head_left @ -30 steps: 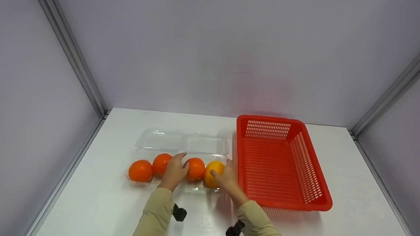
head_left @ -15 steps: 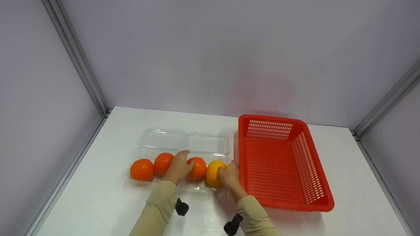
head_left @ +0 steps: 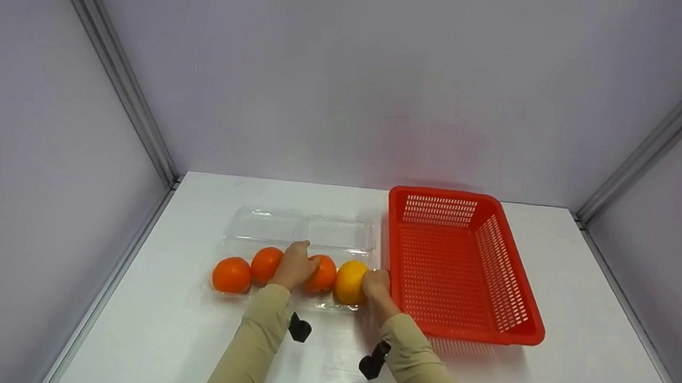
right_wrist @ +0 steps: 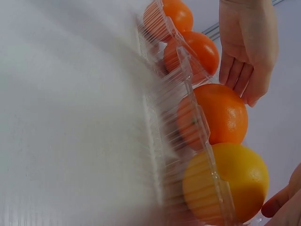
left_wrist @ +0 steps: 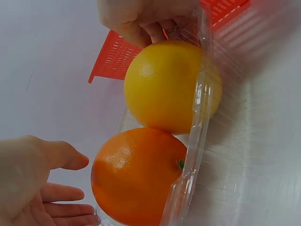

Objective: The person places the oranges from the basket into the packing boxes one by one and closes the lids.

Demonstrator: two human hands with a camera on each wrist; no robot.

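Observation:
A clear plastic container (head_left: 334, 307) lies on the table with its lid (head_left: 338, 234) folded back. Along its near side sit three oranges, including the leftmost orange (head_left: 231, 275) and the orange with a green stem end (left_wrist: 136, 179), plus a yellower orange (head_left: 351, 282) at the right end. My left hand (head_left: 296, 267) reaches in at the middle oranges, thumb and fingers extended and apart in the left wrist view. At the container's right end, my right hand (head_left: 376, 285) curls its fingers at the clear edge, thumb (right_wrist: 273, 205) beside the yellower orange; part of the grip is hidden.
A red perforated basket (head_left: 508, 273) stands close to the right of my right hand and the container. The white table (head_left: 143, 333) runs back to a grey wall (head_left: 288, 93). Black wrist mounts hang beneath both sleeves.
My right hand has come down between the yellower orange and the basket, its fingers curling at the container's end. My left hand has shifted slightly right. The oranges keep their order.

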